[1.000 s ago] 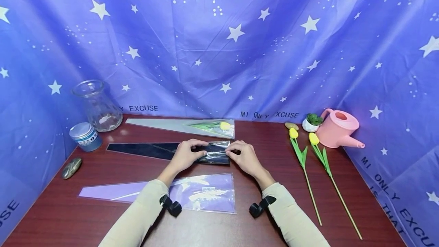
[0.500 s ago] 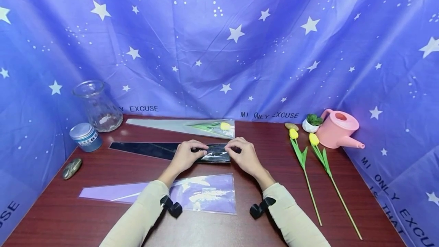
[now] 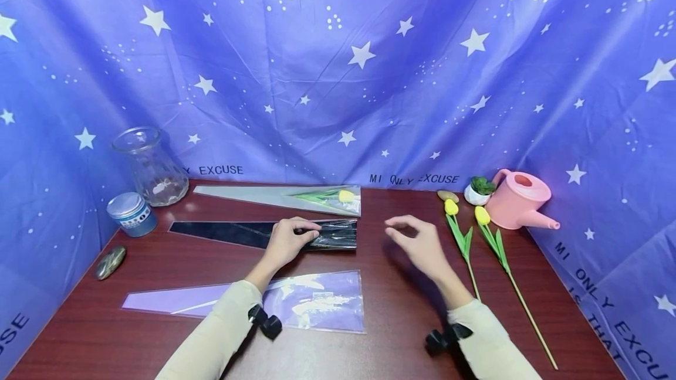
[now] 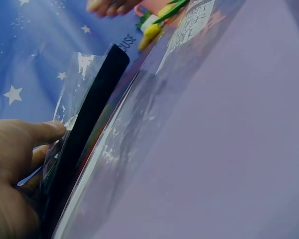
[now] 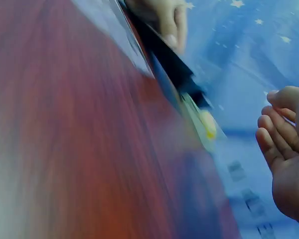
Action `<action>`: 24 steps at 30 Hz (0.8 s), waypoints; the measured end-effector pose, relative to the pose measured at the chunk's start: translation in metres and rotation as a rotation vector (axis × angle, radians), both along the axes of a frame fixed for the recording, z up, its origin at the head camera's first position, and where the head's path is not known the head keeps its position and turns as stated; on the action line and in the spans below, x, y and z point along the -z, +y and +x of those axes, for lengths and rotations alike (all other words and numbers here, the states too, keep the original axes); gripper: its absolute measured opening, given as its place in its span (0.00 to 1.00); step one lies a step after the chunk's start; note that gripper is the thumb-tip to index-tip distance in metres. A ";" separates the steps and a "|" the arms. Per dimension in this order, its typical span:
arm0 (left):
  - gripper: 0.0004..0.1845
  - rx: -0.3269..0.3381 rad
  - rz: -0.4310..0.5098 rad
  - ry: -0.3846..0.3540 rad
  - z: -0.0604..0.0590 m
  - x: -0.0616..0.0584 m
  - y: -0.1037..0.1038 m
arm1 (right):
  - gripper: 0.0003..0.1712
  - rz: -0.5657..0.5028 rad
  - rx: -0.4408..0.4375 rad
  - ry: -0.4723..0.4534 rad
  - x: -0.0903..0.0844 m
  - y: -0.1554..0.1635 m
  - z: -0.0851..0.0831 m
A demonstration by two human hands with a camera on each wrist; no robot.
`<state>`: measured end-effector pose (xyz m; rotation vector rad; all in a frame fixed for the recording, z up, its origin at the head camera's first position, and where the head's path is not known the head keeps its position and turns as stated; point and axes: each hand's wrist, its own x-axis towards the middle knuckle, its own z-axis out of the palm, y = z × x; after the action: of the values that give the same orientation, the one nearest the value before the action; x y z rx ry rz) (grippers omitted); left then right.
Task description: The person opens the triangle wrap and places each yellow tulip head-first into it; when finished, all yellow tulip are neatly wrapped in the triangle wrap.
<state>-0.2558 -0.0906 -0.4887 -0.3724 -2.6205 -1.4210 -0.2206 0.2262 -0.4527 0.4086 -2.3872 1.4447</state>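
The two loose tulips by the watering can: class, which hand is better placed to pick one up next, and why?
Probably the right hand: it hangs free, holding nothing, just beside the tulips. The left hand grips the black sleeve, farther off.

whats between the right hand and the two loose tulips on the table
Nothing: in the head view only bare tabletop separates the right hand from the nearer of the two loose tulips. The left hand holds the black sleeve.
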 end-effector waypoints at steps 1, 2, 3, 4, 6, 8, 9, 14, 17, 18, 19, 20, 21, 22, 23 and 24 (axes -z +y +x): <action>0.06 0.001 -0.002 0.004 0.000 0.000 0.001 | 0.10 -0.017 0.011 0.002 0.000 0.012 0.005; 0.06 0.003 -0.002 0.010 0.000 0.000 0.001 | 0.11 -0.027 0.028 0.001 0.000 0.024 0.011; 0.06 0.004 -0.001 0.015 0.000 0.000 0.002 | 0.11 -0.038 0.049 -0.005 0.001 0.034 0.016; 0.06 0.005 0.002 0.019 0.000 0.000 0.002 | 0.12 -0.053 0.071 -0.013 0.001 0.045 0.021; 0.06 0.005 0.004 0.026 0.000 0.000 0.003 | 0.13 -0.078 0.116 -0.033 0.003 0.065 0.032; 0.06 0.005 0.010 0.027 0.000 0.000 0.003 | 0.15 -0.099 0.155 -0.058 0.005 0.083 0.042; 0.06 0.005 0.013 0.026 0.000 0.000 0.004 | 0.16 -0.108 0.171 -0.069 0.006 0.091 0.047; 0.06 0.004 0.020 0.023 0.001 0.000 0.003 | 0.19 -0.205 0.200 -0.106 0.013 0.121 0.068; 0.06 0.003 0.027 0.021 0.000 0.000 0.003 | 0.19 -0.257 0.213 -0.120 0.019 0.133 0.077; 0.06 0.002 0.028 0.021 0.000 0.000 0.003 | 0.19 -0.255 0.216 -0.128 0.021 0.136 0.080; 0.06 0.003 0.029 0.020 0.001 0.000 0.003 | 0.19 -0.240 0.225 -0.134 0.023 0.138 0.083; 0.06 0.003 0.030 0.018 0.001 0.000 0.003 | 0.19 -0.212 0.237 -0.140 0.025 0.140 0.085; 0.06 0.004 0.030 0.018 0.001 0.000 0.003 | 0.19 -0.182 0.249 -0.147 0.026 0.141 0.087; 0.06 0.005 0.029 0.016 0.001 0.000 0.003 | 0.20 -0.145 0.260 -0.156 0.028 0.142 0.088; 0.06 0.007 0.029 0.014 0.001 0.000 0.003 | 0.20 -0.106 0.272 -0.166 0.029 0.143 0.089; 0.06 0.009 0.028 0.013 0.001 0.000 0.003 | 0.21 -0.067 0.287 -0.174 0.030 0.143 0.090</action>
<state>-0.2547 -0.0872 -0.4887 -0.3894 -2.5883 -1.4518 -0.1308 0.3694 -0.4824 -0.0790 -2.3993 1.4712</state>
